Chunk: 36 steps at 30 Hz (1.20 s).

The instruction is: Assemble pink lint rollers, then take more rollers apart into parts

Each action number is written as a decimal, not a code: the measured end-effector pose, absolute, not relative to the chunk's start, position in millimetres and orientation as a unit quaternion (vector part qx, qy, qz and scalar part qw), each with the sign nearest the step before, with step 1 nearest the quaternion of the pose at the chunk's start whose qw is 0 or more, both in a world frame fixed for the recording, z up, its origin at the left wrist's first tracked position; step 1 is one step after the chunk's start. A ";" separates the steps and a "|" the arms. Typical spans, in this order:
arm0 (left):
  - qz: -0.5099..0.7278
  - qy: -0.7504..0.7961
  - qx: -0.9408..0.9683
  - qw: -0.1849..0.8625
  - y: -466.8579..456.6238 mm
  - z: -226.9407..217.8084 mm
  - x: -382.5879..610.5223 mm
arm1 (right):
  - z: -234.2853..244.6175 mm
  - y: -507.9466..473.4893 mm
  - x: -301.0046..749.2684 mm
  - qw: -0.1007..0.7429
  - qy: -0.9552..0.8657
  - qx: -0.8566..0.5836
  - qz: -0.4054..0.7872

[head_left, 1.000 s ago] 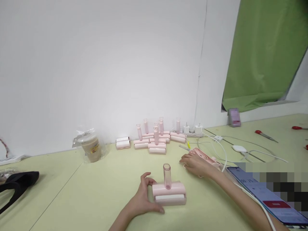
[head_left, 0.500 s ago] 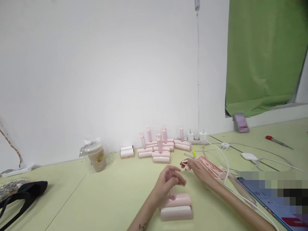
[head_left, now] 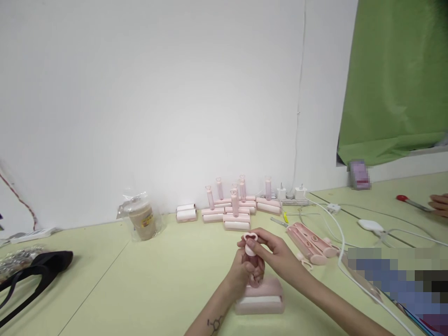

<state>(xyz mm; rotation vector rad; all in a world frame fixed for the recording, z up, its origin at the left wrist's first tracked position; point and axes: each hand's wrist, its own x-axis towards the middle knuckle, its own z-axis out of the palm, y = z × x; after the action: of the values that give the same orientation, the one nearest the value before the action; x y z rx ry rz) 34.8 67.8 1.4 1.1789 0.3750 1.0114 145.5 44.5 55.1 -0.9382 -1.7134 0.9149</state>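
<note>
A pink lint roller (head_left: 259, 298) stands on the pale green table (head_left: 147, 289) right before me, its white roll facing me. My left hand (head_left: 241, 275) is wrapped around its upright clear pink handle. My right hand (head_left: 275, 254) pinches a small pink heart-shaped cap (head_left: 250, 241) at the top of that handle. A row of loose pink handles (head_left: 310, 240) lies just right of my hands.
Several finished pink rollers (head_left: 234, 210) stand along the white wall. A bagged drink cup (head_left: 143, 220) sits at the left, a black bag (head_left: 35, 268) further left. White cables (head_left: 345, 252) and chargers (head_left: 290, 192) run at the right. Another person's hand (head_left: 439, 204) is near red-handled scissors (head_left: 411, 201).
My left hand rose from the roller's side to grip the handle. My right hand left the loose handles with a cap and brought it over the handle top. Another person's hand appeared at the right.
</note>
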 end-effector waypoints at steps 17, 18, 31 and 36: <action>0.531 0.270 0.428 0.680 54.6 10.3 50.1 | 52.4 45.5 145.7 0.445 -0.734 -0.357 0.368; 0.532 0.278 0.425 0.677 54.1 11.2 50.2 | 52.3 45.6 145.5 0.450 -0.729 -0.355 0.374; 0.481 0.307 0.432 0.698 59.0 11.6 46.9 | 58.6 46.2 144.8 0.429 -0.749 -0.345 0.368; 0.483 0.347 0.416 0.688 58.0 10.7 49.7 | 43.8 52.7 137.6 0.426 -0.738 -0.354 0.386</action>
<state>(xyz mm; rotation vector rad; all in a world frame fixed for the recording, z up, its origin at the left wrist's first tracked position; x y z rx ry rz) 49.7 58.0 10.7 0.9309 0.7764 1.0808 137.6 52.7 43.8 -0.8837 -1.8448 0.9653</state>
